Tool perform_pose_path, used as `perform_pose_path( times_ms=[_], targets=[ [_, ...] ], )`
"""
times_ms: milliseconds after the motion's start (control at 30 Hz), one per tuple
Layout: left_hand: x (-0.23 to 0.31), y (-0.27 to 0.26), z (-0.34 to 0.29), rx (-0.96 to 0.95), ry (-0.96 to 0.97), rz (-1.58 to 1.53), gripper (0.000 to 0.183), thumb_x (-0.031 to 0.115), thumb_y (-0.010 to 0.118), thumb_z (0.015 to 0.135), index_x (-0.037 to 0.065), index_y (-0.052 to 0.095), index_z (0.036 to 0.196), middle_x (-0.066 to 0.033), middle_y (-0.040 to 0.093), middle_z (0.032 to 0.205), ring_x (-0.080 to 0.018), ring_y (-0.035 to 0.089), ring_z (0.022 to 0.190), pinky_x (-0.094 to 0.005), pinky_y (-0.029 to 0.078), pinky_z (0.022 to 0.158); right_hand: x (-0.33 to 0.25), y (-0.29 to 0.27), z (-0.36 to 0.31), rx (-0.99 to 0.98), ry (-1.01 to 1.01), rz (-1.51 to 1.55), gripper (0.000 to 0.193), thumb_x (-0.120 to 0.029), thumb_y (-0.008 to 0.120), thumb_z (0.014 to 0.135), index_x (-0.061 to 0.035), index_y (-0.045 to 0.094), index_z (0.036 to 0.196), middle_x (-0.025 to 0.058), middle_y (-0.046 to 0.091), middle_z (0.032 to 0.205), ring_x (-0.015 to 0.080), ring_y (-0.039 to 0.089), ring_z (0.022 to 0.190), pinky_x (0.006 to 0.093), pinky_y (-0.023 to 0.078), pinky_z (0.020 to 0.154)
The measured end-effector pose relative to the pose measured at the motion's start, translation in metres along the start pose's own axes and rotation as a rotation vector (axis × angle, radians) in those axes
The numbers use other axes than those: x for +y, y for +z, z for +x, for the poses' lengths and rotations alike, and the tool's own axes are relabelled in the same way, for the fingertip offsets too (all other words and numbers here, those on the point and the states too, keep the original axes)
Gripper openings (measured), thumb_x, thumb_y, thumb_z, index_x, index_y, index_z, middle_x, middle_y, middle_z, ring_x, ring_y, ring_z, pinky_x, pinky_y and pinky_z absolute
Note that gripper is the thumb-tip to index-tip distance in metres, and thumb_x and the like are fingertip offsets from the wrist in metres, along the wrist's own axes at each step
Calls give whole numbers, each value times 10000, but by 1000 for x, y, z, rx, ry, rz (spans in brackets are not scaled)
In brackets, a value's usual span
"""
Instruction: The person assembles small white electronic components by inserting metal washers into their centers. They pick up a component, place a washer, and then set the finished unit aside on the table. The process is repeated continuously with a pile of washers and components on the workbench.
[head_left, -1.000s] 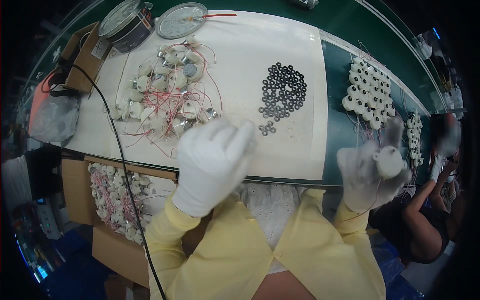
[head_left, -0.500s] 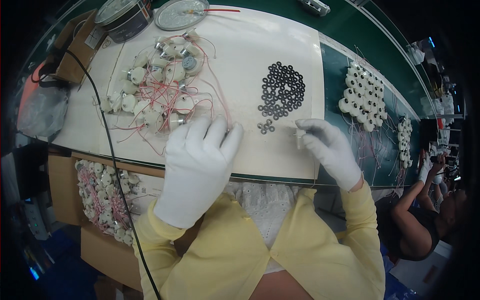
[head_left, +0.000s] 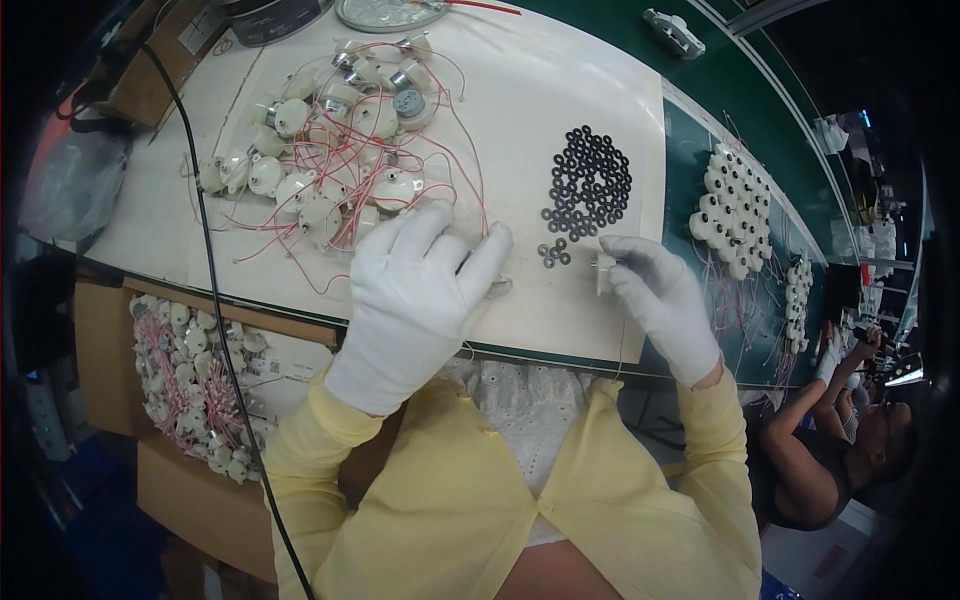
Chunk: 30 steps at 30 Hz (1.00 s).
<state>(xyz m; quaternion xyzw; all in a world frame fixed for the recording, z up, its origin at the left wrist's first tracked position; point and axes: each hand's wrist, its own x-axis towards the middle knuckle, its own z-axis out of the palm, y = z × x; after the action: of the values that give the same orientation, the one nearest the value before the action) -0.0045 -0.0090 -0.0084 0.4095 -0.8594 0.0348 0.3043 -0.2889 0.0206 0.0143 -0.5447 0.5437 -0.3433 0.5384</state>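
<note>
My left hand (head_left: 415, 295), in a white glove, hovers palm down at the near edge of a pile of small white motors (head_left: 320, 212) with red leads. Its index finger and thumb stand apart, with nothing visible between them; the other fingertips bend down beside the pile. A greyed glove tip shows below the index finger. In the white-gloved right hand (head_left: 660, 305), thumb and fingers pinch a small white motor (head_left: 603, 272), mostly covered, with a thin wire hanging toward the table edge. Just beyond that hand lie many black rings (head_left: 590, 180), and a few sit slightly apart.
Rows of white motors with black centres (head_left: 735, 210) lie on the green surface at right. A cardboard box (head_left: 110, 350) full of motors stands below the table at left. A black cable (head_left: 215, 270) crosses the left side. Another person (head_left: 800, 450) sits at far right.
The view has shifted, so the table things appear lower and further right. My left hand's index finger and thumb have moved apart. The right hand keeps its pinch on the motor.
</note>
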Motion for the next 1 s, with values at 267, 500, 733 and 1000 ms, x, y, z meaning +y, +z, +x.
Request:
perform_pose_path(
  times_ms=[267, 500, 733, 1000],
  targets=[
    [1, 7, 0, 52, -29, -45, 452, 324, 829, 697, 174, 739, 1113, -20, 606, 872, -289, 626, 1138, -460, 518, 892, 0, 9, 19, 39, -479, -727, 313, -33, 733, 860, -52, 687, 1168, 68, 739, 903, 223, 710, 696, 328, 558, 662],
    [-2, 12, -7, 87, 26, -38, 419, 386, 794, 750, 215, 725, 1127, -13, 599, 910, -284, 611, 1149, -479, 502, 949, -13, 15, 23, 41, -569, -1065, 322, -174, 821, 817, -137, 717, 1119, 10, 657, 810, 241, 642, 715, 382, 479, 666],
    [14, 11, -16, 252, 43, -49, 367, 376, 801, 776, 273, 711, 1116, 21, 558, 960, -223, 568, 1174, -455, 469, 1018, -31, 13, 18, -35, -579, -1266, 301, -253, 821, 825, -175, 719, 1097, 17, 641, 840, 244, 621, 746, 392, 454, 717],
    [12, 19, -13, 105, 95, -151, 327, 358, 836, 713, 224, 692, 974, 6, 587, 916, -215, 598, 1088, -453, 500, 978, -44, 2, 2, -181, -516, -1411, 287, -274, 781, 853, -154, 702, 1102, 31, 611, 803, 254, 584, 684, 387, 452, 691]
  ],
)
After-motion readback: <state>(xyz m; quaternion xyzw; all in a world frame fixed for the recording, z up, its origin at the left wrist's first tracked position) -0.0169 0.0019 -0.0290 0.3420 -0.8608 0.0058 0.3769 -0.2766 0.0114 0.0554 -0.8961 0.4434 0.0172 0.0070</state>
